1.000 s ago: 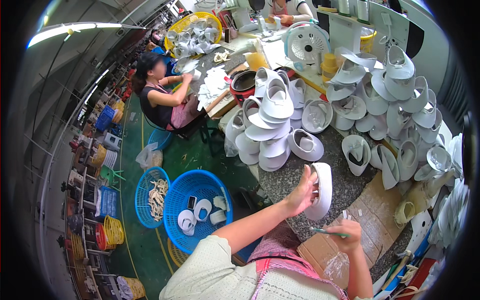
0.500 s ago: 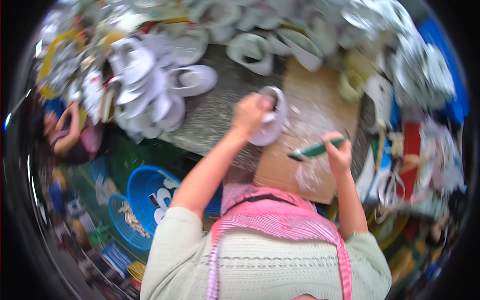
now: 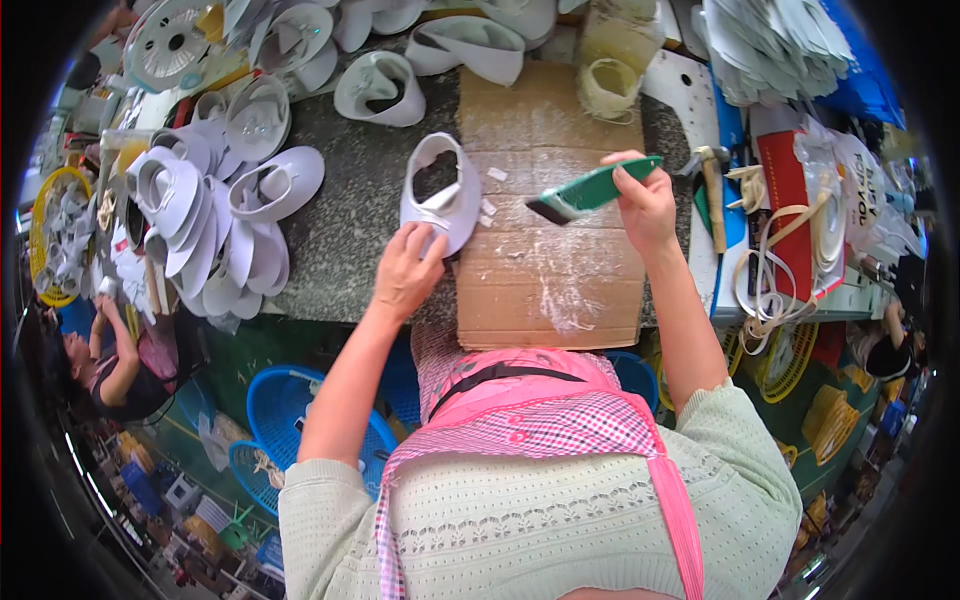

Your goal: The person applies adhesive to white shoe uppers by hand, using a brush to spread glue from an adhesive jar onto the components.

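A white piece that looks like a shoe upper [image 3: 462,212] sits at the left edge of the cardboard sheet, its oval opening facing up. My left hand [image 3: 408,268] has its fingers closed over the upper's near end; the thumb's grip is partly hidden. In my right hand [image 3: 645,200] is a green-handled brush [image 3: 600,190] with dark bristles, held above the cardboard [image 3: 550,320] and apart from the upper. The bristles point left, and whitish residue shows beside them. Small white scraps [image 3: 487,210] lie next to the upper.
Stacked white uppers [image 3: 190,220] crowd the dark table's [image 3: 340,220] left side. A crusted yellowish pot [image 3: 608,88] stands beyond the cardboard. At right are a hammer [image 3: 713,200], cream straps [image 3: 765,280] and a red box [image 3: 790,180]. Blue baskets [image 3: 285,400] sit below; another person [image 3: 125,365] is at left.
My left hand has shifted from the upper's opening to its near end. The brush has risen away from the cardboard. The whole view has shifted and become sharper.
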Demonstrator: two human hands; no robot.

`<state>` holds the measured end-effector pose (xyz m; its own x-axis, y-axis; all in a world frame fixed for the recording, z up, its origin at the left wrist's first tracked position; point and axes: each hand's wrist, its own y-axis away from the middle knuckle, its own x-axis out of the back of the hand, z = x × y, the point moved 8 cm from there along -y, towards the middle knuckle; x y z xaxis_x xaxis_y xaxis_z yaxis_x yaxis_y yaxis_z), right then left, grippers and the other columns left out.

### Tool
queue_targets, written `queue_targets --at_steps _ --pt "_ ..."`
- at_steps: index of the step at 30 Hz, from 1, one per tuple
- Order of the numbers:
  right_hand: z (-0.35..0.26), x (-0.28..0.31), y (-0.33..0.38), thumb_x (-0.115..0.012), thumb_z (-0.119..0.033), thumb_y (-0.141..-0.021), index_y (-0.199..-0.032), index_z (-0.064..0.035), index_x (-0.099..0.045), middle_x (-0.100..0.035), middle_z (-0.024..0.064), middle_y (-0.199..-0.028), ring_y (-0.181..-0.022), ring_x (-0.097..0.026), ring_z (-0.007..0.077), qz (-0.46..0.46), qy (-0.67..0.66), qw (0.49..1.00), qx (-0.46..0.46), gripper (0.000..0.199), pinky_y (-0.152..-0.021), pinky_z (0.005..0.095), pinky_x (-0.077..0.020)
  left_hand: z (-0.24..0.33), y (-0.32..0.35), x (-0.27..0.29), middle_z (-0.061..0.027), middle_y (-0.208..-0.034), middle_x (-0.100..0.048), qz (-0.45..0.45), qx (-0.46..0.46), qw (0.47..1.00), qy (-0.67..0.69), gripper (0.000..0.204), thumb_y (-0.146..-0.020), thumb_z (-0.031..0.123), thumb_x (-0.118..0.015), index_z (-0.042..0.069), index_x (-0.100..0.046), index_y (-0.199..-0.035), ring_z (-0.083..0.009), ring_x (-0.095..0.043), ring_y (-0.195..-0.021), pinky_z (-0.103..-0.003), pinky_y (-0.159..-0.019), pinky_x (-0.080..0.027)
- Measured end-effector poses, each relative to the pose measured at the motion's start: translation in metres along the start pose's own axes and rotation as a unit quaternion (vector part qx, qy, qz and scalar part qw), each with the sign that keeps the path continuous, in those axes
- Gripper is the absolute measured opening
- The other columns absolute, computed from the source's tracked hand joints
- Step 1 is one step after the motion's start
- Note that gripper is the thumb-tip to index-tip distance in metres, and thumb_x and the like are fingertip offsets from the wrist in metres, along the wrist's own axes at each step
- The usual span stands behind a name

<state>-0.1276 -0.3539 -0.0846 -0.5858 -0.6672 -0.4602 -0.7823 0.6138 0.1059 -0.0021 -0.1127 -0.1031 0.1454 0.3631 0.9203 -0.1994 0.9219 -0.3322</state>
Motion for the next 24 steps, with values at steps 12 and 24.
queue_targets --at_steps 12,24 --pt "0.016 -0.095 0.016 -0.063 -0.014 -0.075 -0.088 -0.0030 -0.061 -0.062 0.0083 -0.086 -0.076 -0.059 0.0139 -0.196 -0.019 0.980 -0.028 0.017 -0.069 0.0251 -0.0469 -0.049 -0.034 0.050 -0.0041 -0.092 -0.058 0.238 0.387 0.726 0.516 0.022 -0.086 0.012 -0.054 -0.001 -0.054 -0.104 -0.0075 -0.054 -0.080 -0.020 -0.069 -0.044" --pt "0.056 -0.108 0.008 -0.063 -0.019 -0.077 -0.086 -0.0088 -0.063 -0.062 0.0025 -0.084 -0.067 -0.057 0.0064 -0.177 -0.018 0.975 -0.133 0.014 -0.057 0.0202 -0.0443 -0.041 -0.011 0.018 -0.0045 -0.094 -0.057 0.278 0.440 0.614 0.593 0.019 -0.087 0.009 -0.050 0.001 -0.052 -0.104 -0.0094 -0.055 -0.083 -0.022 -0.073 -0.046"
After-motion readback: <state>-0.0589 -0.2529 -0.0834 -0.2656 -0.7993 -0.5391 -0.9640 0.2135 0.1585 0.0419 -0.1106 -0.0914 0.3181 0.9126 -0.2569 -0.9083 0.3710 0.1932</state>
